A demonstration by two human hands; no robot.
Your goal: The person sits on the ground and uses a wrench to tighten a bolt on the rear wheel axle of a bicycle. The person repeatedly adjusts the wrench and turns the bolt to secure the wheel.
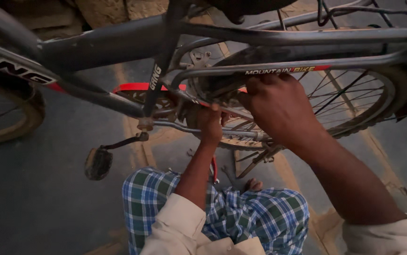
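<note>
Now, a dark-framed bicycle (118,45) is seen from above, its frame tubes stretched across the top of the view from nine o'clock to three o'clock. The left hand (209,123) is raised just below the middle of the frame, its fingers curled in around the lower stay (199,129) close to the chain area; what exactly is pinched there cannot be told in the dim light. The right hand (279,109) is set just beside it at three o'clock, knuckles up and fingers bent down and closed over the parts near the hub of the rear wheel (355,101); whatever is gripped underneath is hidden by the hand itself. The two hands are held near each other but not touching. A red chain guard (139,88) is glimpsed behind the seat tube, at ten o'clock from the left hand. A pedal (98,163) is hung low at eight o'clock from that hand, on its crank arm. The front tyre (12,118) is caught at the nine o'clock edge. At six o'clock, a blue and green checked cloth (241,217) is draped over the knees, with cream sleeves (180,226) shown on both arms. A bare foot (253,184) is spotted on the dusty floor (33,198) below the hands.
</note>
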